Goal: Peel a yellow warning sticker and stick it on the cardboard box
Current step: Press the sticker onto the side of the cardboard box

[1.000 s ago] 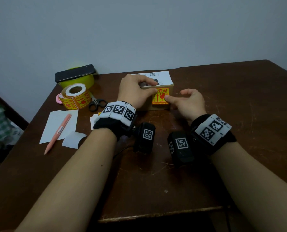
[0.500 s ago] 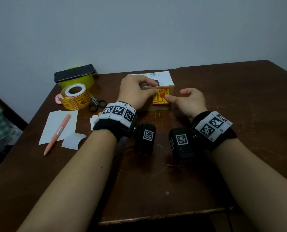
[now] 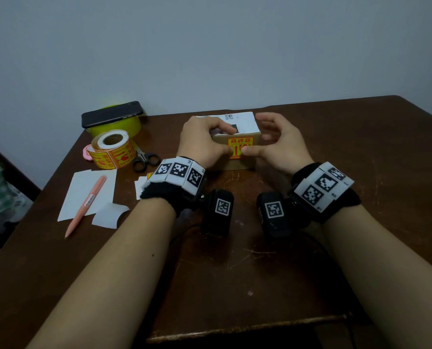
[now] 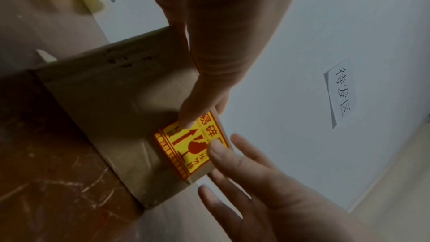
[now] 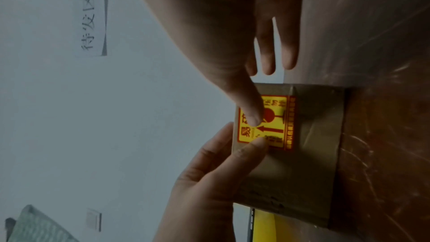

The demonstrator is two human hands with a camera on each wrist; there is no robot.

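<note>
A small cardboard box (image 3: pixel 237 165) stands on the dark wooden table (image 3: pixel 235 273), with a white label on its top. The yellow warning sticker (image 3: pixel 240 143) lies flat on the box's front face. My left hand (image 3: pixel 217 141) grips the box's left end, fingers over the top and thumb on the sticker's left part. My right hand (image 3: pixel 272 144) presses its thumb on the sticker's right part, its fingers spread loosely beyond the box's right end. In the left wrist view both thumbs rest on the sticker (image 4: pixel 186 152). The right wrist view shows the same sticker (image 5: pixel 274 126) and box (image 5: pixel 298 172).
At the back left are a roll of yellow stickers (image 3: pixel 110 149), black scissors (image 3: pixel 145 159) and a phone (image 3: pixel 111 114) on a yellow-green bowl (image 3: pixel 116 127). White sheets (image 3: pixel 84 195) and a pink pen (image 3: pixel 86 205) lie left. The table's front edge (image 3: pixel 247 326) is near me.
My right hand has risen and moved left: its fingers have spread open by the box's right end, and the thumb now presses further in on the sticker. The left hand still holds the box.
</note>
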